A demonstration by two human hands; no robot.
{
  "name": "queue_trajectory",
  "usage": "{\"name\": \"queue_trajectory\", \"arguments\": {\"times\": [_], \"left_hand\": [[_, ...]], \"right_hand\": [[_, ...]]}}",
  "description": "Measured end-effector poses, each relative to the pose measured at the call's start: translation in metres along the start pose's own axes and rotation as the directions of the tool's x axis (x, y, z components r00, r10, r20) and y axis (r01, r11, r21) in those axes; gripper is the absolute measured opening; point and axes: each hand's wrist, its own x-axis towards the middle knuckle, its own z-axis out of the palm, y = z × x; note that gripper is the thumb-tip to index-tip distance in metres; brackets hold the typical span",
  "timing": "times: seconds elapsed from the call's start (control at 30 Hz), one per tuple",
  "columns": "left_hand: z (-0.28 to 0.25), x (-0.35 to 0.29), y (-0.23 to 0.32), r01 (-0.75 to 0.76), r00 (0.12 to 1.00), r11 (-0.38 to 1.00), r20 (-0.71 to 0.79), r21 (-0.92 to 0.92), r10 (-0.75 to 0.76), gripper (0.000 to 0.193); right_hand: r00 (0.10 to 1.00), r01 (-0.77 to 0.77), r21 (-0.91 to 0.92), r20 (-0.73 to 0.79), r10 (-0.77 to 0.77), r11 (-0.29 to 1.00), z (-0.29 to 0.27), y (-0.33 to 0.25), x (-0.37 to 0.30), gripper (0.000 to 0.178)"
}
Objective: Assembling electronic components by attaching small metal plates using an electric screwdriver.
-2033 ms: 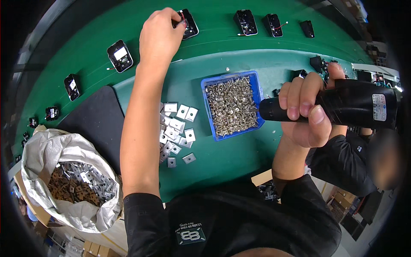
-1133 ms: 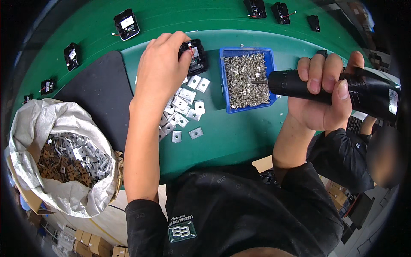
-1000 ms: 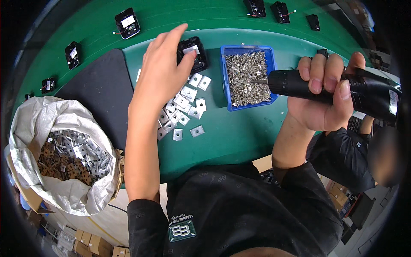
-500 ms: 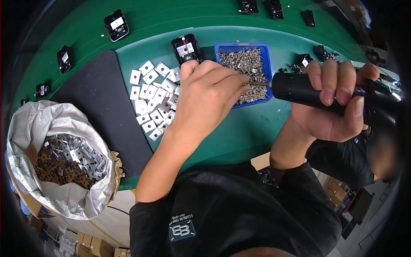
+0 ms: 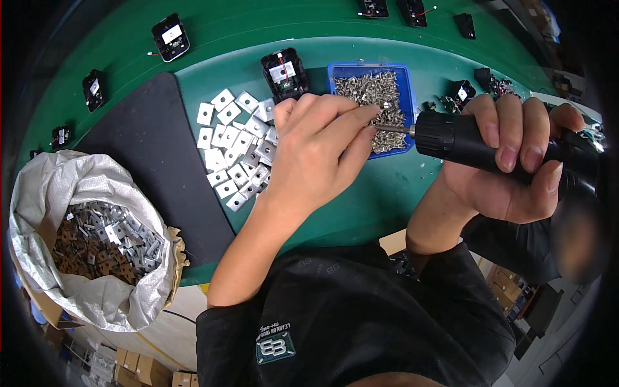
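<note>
Green tabletop; right hand grips black screwdriver; left hand pinches its bit.

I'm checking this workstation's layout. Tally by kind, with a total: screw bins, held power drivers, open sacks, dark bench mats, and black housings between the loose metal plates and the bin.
Blue screw bin: 1
Power driver: 1
Open sack: 1
Dark mat: 1
Black housing: 1
Total: 5
</note>
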Motion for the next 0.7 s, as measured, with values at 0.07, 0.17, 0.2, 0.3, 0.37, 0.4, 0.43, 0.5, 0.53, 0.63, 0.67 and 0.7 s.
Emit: {"name": "queue_trajectory", "arguments": {"times": [0.07, 0.17, 0.2, 0.3, 0.37, 0.4, 0.43, 0.5, 0.53, 0.63, 0.67, 0.7], "left_hand": [[-0.0005, -0.0022, -0.0004, 0.012, 1.000, 1.000, 0.004, -0.017, -0.012, 0.026], [-0.0005, -0.0043, -0.0024, 0.002, 1.000, 0.999, 0.002, -0.044, -0.002, 0.026], [-0.0005, -0.0049, -0.0031, -0.017, 1.000, 0.998, -0.006, -0.055, 0.017, 0.026], [-0.0024, -0.0057, -0.0028, 0.017, 1.000, 0.993, 0.014, -0.120, -0.016, 0.026], [-0.0039, -0.0066, -0.0042, 0.006, 1.000, 0.990, 0.023, -0.139, -0.002, 0.026], [-0.0046, -0.0069, -0.0048, -0.006, 0.999, 0.988, 0.031, -0.157, 0.011, 0.025], [-0.0046, -0.0074, -0.0045, -0.003, 1.000, 0.988, 0.029, -0.157, 0.008, 0.025], [-0.0048, -0.0074, -0.0038, -0.022, 1.000, 0.982, 0.016, -0.186, 0.025, 0.025], [-0.0051, -0.0076, -0.0039, -0.020, 1.000, 0.983, 0.015, -0.185, 0.023, 0.025], [-0.0056, -0.0084, -0.0036, -0.023, 1.000, 0.980, 0.016, -0.196, 0.027, 0.024], [-0.0052, -0.0091, -0.0037, -0.011, 1.000, 0.976, 0.014, -0.216, 0.014, 0.023], [-0.0052, -0.0093, -0.0040, 0.001, 1.000, 0.972, 0.011, -0.236, 0.001, 0.023]], "right_hand": [[1.000, -0.003, 0.026, 0.008, 0.003, 1.000, 0.0012, 0.0008, 0.0005, 0.045], [1.000, -0.002, 0.052, -0.008, 0.003, 0.999, 0.0035, 0.0018, 0.0010, 0.045], [1.000, -0.002, 0.054, -0.009, 0.002, 0.999, 0.0039, 0.0021, 0.0010, 0.045], [1.000, 0.000, 0.056, -0.016, 0.001, 0.998, 0.0050, 0.0038, 0.0024, 0.046], [1.000, -0.013, 0.069, -0.006, 0.013, 0.998, 0.0062, 0.0046, 0.0028, 0.046], [1.000, -0.013, 0.068, -0.006, 0.014, 0.998, 0.0070, 0.0046, 0.0031, 0.046], [1.000, -0.019, 0.090, 0.003, 0.019, 0.996, 0.0077, 0.0044, 0.0032, 0.047], [1.000, -0.028, 0.113, 0.014, 0.027, 0.993, 0.0087, 0.0034, 0.0037, 0.047], [0.999, -0.029, 0.114, 0.016, 0.028, 0.993, 0.0090, 0.0028, 0.0039, 0.047], [0.999, -0.035, 0.125, 0.017, 0.033, 0.992, 0.0104, 0.0046, 0.0042, 0.047], [0.999, -0.039, 0.133, 0.015, 0.037, 0.990, 0.0106, 0.0056, 0.0047, 0.047], [0.999, -0.038, 0.133, 0.016, 0.036, 0.990, 0.0103, 0.0064, 0.0053, 0.047]]}}
